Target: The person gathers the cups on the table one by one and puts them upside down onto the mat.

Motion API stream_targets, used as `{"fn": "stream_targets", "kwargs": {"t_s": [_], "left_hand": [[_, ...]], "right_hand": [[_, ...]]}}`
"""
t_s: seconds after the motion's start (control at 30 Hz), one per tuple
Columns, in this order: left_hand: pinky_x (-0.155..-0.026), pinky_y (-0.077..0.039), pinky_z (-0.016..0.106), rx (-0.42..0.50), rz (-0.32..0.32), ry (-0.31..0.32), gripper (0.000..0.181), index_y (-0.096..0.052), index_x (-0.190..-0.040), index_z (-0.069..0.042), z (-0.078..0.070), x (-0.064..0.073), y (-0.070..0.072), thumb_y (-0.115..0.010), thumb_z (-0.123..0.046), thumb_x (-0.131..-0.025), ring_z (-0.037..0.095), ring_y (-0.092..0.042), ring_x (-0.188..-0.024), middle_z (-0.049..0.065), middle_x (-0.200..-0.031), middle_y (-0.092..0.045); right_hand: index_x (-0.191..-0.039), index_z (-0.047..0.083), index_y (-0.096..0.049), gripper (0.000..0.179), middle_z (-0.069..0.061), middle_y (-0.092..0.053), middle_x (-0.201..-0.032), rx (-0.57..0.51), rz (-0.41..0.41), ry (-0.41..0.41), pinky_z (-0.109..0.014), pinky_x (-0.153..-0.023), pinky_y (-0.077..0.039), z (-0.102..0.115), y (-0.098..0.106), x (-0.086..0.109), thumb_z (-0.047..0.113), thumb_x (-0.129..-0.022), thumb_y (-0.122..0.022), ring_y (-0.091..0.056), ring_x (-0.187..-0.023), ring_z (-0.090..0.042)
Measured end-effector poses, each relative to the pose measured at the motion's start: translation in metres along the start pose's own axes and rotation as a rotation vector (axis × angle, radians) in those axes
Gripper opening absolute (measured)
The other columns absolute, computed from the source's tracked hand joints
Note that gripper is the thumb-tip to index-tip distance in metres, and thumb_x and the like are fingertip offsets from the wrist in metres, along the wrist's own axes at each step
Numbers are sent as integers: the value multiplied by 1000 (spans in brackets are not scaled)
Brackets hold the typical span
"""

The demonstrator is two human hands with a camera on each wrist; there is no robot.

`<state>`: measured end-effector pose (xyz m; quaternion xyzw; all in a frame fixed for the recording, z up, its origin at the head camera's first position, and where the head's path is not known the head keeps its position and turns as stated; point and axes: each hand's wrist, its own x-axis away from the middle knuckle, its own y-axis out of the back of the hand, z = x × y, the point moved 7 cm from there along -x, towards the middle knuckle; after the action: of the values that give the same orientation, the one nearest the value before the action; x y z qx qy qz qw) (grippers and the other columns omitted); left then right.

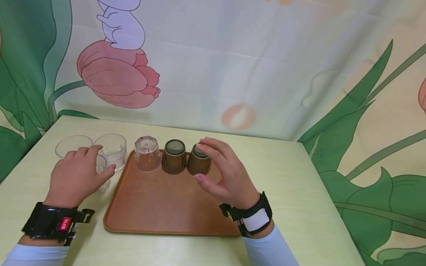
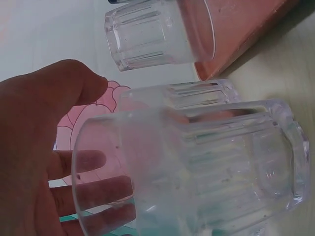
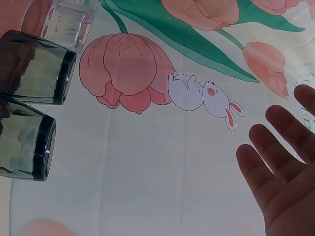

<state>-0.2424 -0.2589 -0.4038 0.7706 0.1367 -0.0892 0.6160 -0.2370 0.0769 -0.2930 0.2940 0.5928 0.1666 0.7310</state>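
Note:
My left hand (image 1: 75,174) hovers over the clear glasses left of the tray, thumb spread from the fingers. Beneath it stands the nearest clear glass (image 1: 104,176), upright and partly hidden. In the left wrist view that clear glass (image 2: 221,167) fills the foreground, and the fingers show through its rim. My right hand (image 1: 229,173) is beside the right dark glass (image 1: 199,165), thumb and fingers spread with nothing between them. That glass stands upside down on the brown tray (image 1: 159,207), next to another dark glass (image 1: 174,159) and a clear glass (image 1: 147,157), both upside down too.
Two more clear glasses stand upright on the pale table (image 1: 286,177): one behind the left hand (image 1: 74,137) and one by the tray's corner (image 1: 112,149). A printed curtain (image 1: 199,74) with flowers and a rabbit hangs behind the table.

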Motion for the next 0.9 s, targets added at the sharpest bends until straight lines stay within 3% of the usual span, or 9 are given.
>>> {"fn": "stream_targets", "kwargs": {"t_s": [0.5,0.73,0.9], "left_hand": [[-75,-49,67,-14,-54,-36,64,-58,-121,9,-1,4,2,-77,-37,-81,54,-56,-97,36,-113,-59],[-71,-49,65,-32,-17,-17,58,-62,-113,8,1,4,-2,-75,-39,-82,53,-53,-94,35,-109,-57],[-70,-49,67,-32,9,0,60,-60,-116,6,4,4,-5,-74,-42,-83,55,-49,-98,35,-113,-54]], "right_hand": [[-134,0,-55,54,-20,-54,-135,-2,4,-11,-41,-110,-44,-2,0,1,41,-99,-55,-52,-129,-32],[-135,0,-55,54,-21,-54,-135,-4,11,-9,-41,-110,-44,-2,0,1,41,-99,-54,-52,-128,-32],[-133,-1,-55,54,-21,-54,-134,-1,3,-7,-41,-109,-44,-1,1,0,41,-99,-55,-52,-128,-32]]}}
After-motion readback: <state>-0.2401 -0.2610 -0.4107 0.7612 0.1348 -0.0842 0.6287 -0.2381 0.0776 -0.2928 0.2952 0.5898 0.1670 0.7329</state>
